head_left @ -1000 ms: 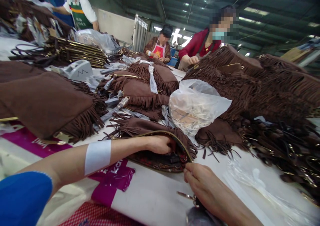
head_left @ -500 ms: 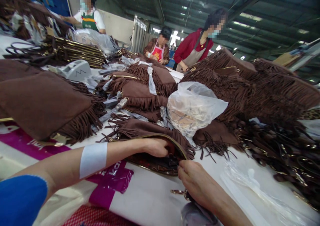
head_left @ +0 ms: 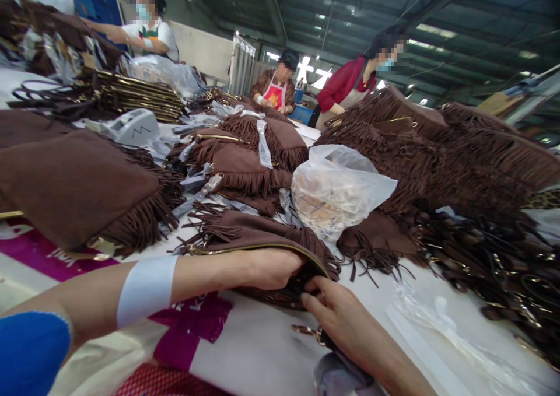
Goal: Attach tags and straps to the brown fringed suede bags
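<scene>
A brown fringed suede bag (head_left: 258,235) with a gold zipper lies open-mouthed on the table in front of me. My left hand (head_left: 271,266) reaches into its mouth, fingers curled around the opening edge. My right hand (head_left: 339,317) sits just right of the mouth, its fingertips pinching at the bag's edge near the zipper end. A gold clasp (head_left: 308,330) and a dark strap lie under my right palm. A white band (head_left: 146,288) wraps my left forearm.
Piles of brown fringed bags (head_left: 437,157) cover the table on the left, centre and right. A clear plastic bag (head_left: 336,189) stands behind the open bag. Dark straps with gold hardware (head_left: 494,262) heap at right. Three people work at the table's far side.
My left hand has gone deeper into the bag and its mouth has narrowed. My right hand has slid left, up to the bag's opening.
</scene>
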The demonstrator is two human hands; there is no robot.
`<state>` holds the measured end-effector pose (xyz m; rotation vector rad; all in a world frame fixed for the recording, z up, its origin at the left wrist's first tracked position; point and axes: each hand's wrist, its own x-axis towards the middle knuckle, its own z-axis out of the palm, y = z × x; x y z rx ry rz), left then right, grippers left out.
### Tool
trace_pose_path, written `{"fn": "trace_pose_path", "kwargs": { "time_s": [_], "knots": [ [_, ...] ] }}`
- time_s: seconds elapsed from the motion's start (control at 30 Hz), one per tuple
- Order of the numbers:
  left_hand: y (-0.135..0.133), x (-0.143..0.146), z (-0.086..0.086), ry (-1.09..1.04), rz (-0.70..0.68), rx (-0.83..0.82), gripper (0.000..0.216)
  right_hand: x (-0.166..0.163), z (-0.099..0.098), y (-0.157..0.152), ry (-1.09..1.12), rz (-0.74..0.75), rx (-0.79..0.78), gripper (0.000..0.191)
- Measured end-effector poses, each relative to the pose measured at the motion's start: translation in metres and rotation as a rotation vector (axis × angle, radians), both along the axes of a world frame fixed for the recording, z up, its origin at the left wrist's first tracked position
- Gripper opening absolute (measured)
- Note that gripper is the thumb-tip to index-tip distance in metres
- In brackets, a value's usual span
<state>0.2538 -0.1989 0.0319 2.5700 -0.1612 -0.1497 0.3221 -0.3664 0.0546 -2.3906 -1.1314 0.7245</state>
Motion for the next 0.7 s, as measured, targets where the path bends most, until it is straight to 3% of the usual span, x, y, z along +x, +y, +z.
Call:
{"fn": "trace_pose_path", "kwargs": {
  "time_s": [0.03, 0.13, 0.2, 0.27, 0.43, 0.7],
  "knots": [
    [-0.003, -0.007, 0.007, -0.040, -0.034, 0.051, 0.026, 0.000, 0.001, -0.003, 0.094, -0.012, 0.065, 0.011],
    [-0.006, -0.026, 0.023, -0.140, -0.070, 0.071, 0.016, 0.001, 0.004, -0.015, 0.501, -0.035, 0.268, 0.033],
    [-0.006, -0.033, 0.028, -0.190, 0.004, -0.088, 0.008, 0.000, 0.004, -0.024, 0.739, -0.079, 0.396, 0.040],
    [-0.005, -0.036, 0.026, -0.206, 0.093, -0.304, 0.011, 0.001, 0.000, -0.030, 0.841, -0.135, 0.480, 0.041],
    [-0.013, -0.032, 0.001, -0.061, 0.174, -0.857, 0.005, 0.003, -0.025, -0.032, 0.744, -0.193, 0.573, 0.032],
    [-0.028, -0.024, -0.018, -0.029, 0.320, -1.125, 0.013, -0.008, -0.041, -0.025, 0.495, -0.361, 0.762, 0.037]
  ]
}}
